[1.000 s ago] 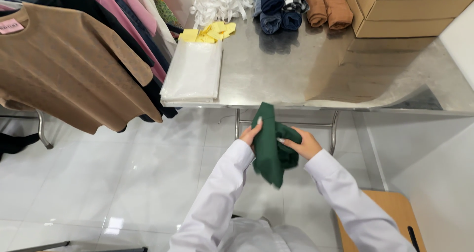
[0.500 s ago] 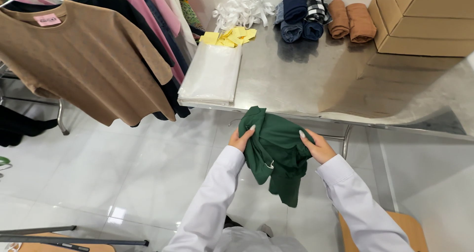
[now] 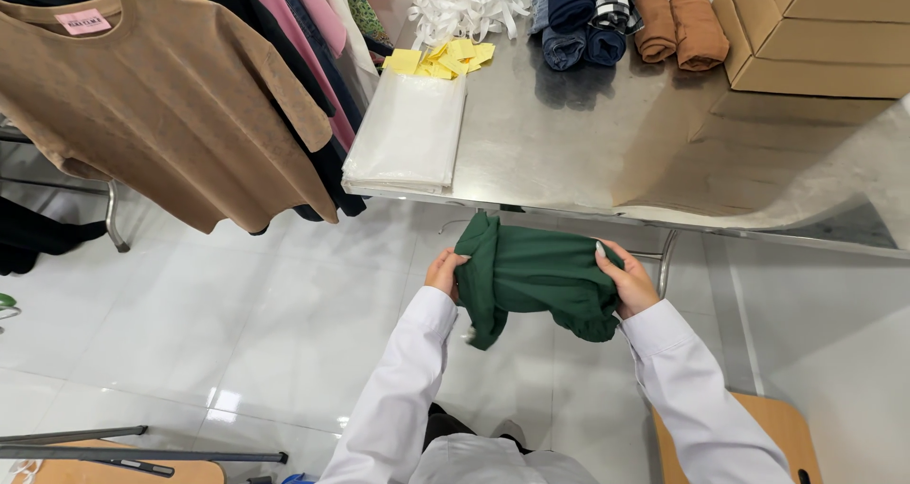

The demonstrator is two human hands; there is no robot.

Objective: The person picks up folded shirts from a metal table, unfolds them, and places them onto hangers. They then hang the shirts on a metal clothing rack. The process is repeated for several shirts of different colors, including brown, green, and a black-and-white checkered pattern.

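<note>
Here, green garment [image 3: 536, 277] bunched between both hands, held in the air just near of the steel table [image 3: 588, 152] edge; left hand [image 3: 443, 273] clamped on the garment's left end, fingers folded into the cloth; right hand [image 3: 626, 277] gripping its right end, thumb on top; one tail of fabric hanging low at left. On the table: clear bags [image 3: 409, 133] at left; yellow tags [image 3: 445, 59] beyond; rolled clothes [image 3: 621, 15] far; cardboard boxes [image 3: 825, 29] far right. Tan shirt [image 3: 152, 105] hanging at left.
</note>
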